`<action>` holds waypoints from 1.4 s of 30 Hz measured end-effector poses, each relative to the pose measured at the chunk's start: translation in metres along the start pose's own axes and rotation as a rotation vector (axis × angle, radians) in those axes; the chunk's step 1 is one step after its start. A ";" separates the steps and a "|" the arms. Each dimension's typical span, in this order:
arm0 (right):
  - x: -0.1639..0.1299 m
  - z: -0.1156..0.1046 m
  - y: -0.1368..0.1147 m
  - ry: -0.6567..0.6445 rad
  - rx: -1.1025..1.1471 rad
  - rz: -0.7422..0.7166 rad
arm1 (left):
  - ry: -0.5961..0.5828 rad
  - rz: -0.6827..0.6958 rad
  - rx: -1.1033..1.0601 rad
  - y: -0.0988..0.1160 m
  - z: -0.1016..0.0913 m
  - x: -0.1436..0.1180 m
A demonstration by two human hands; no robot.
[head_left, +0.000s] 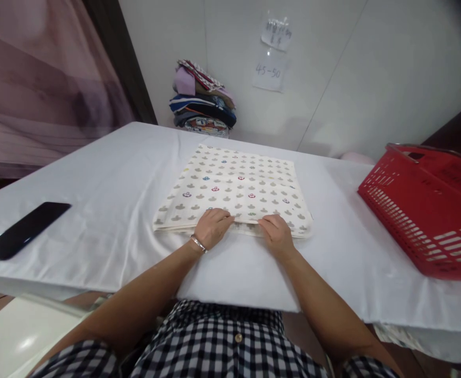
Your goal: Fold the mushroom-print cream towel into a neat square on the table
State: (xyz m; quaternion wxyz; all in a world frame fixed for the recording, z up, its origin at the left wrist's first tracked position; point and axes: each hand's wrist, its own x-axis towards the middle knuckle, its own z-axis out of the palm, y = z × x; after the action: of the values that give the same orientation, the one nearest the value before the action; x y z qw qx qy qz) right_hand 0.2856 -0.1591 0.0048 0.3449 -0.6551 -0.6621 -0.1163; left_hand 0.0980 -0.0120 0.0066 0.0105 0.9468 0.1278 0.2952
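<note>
A cream cloth (234, 184) printed with small grey and coloured motifs lies folded flat in the middle of the white-covered table (108, 173). My left hand (211, 227) rests on its near edge, fingers curled onto the fabric, a bracelet on the wrist. My right hand (276, 234) sits beside it on the same near edge, fingers pinching the hem. The two hands are a short gap apart.
A black phone (21, 230) lies at the table's left front. A red plastic basket (427, 205) stands at the right. A stack of folded clothes (202, 102) sits at the back against the white wall, under two paper notes (272, 71).
</note>
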 end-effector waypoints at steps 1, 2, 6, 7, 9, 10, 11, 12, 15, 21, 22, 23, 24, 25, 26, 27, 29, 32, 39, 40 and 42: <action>0.000 0.001 0.001 -0.007 -0.018 -0.002 | -0.009 0.019 0.021 0.001 0.000 0.001; -0.001 0.001 0.001 -0.034 -0.030 -0.010 | -0.030 0.042 0.041 0.002 0.000 0.001; -0.006 0.003 0.005 -0.201 -0.018 -0.053 | -0.112 0.125 0.086 0.005 0.001 -0.003; -0.007 0.003 0.005 -0.221 -0.011 -0.055 | -0.107 0.126 0.089 0.006 0.002 -0.004; -0.009 0.003 0.005 -0.229 -0.011 -0.049 | -0.087 0.127 0.093 0.007 0.002 -0.007; -0.009 0.003 0.004 -0.228 -0.014 -0.047 | -0.076 0.131 0.095 0.006 0.003 -0.007; -0.009 0.002 0.004 -0.226 -0.019 -0.046 | -0.065 0.134 0.099 0.006 0.003 -0.007; -0.008 0.002 0.003 -0.221 -0.023 -0.047 | -0.054 0.136 0.104 0.005 0.003 -0.007; -0.005 0.002 0.000 -0.142 -0.035 -0.040 | -0.027 0.117 0.129 0.002 0.004 -0.002; -0.003 0.006 0.002 -0.078 -0.085 -0.028 | -0.045 0.107 0.152 -0.001 0.003 0.005; -0.004 0.007 0.003 -0.111 -0.082 -0.038 | -0.067 0.125 0.151 0.000 0.003 0.004; -0.005 0.007 0.003 -0.139 -0.077 -0.044 | -0.088 0.138 0.151 0.001 0.003 0.002; -0.006 0.008 0.004 -0.160 -0.074 -0.045 | -0.106 0.142 0.152 0.002 0.003 0.001; -0.007 0.008 0.004 -0.171 -0.074 -0.039 | -0.117 0.137 0.155 0.004 0.004 -0.001; -0.008 0.008 0.004 -0.179 -0.078 -0.034 | -0.122 0.130 0.157 0.005 0.004 -0.002; -0.009 0.008 0.003 -0.185 -0.082 -0.030 | -0.124 0.123 0.160 0.006 0.003 -0.004; -0.009 0.007 0.002 -0.199 -0.100 -0.027 | -0.129 0.113 0.167 0.009 0.003 -0.006; -0.010 0.005 -0.002 -0.230 -0.133 -0.034 | -0.153 0.114 0.173 0.011 0.001 -0.008; -0.015 -0.001 -0.003 -0.298 -0.148 -0.061 | -0.211 0.111 0.209 0.009 0.003 -0.008; -0.015 -0.002 -0.003 -0.306 -0.150 -0.068 | -0.213 0.108 0.214 0.008 0.005 -0.007; -0.016 -0.004 -0.004 -0.328 -0.159 -0.078 | -0.216 0.099 0.221 0.007 0.008 -0.006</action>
State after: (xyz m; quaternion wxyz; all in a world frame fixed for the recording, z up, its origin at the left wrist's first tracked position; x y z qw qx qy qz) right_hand 0.2816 -0.1743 -0.0010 0.1748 -0.6643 -0.7231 -0.0731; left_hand 0.0994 -0.0192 -0.0023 -0.0944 0.9736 0.1106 0.1762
